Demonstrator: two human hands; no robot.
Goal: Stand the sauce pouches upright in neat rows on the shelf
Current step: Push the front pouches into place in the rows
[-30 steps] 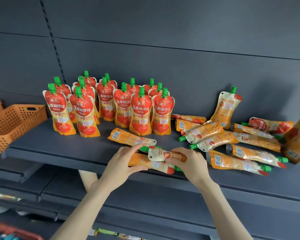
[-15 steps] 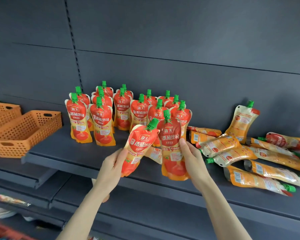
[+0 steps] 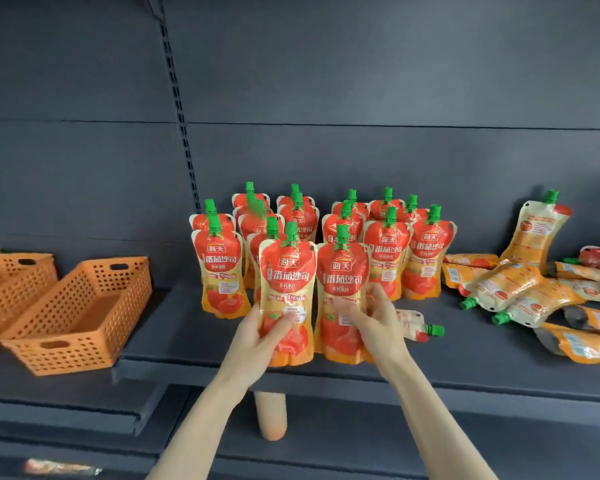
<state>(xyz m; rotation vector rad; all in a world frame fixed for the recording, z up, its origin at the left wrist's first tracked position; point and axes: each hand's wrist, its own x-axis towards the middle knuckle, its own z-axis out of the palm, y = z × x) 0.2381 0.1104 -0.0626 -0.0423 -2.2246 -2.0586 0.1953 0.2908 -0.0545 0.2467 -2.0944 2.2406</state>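
The left hand [image 3: 262, 332] and right hand [image 3: 378, 318] each gripped an upright pouch near the shelf [image 3: 465, 362] edge.

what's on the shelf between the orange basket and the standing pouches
Nothing: in the head view, the shelf is bare between the orange basket and the standing pouches.

"海天" is printed in a yellow-edged badge on the red upper part of each upright sauce pouch [image 3: 287, 271], and "番茄沙司" is set beneath it; smaller print cannot be read.
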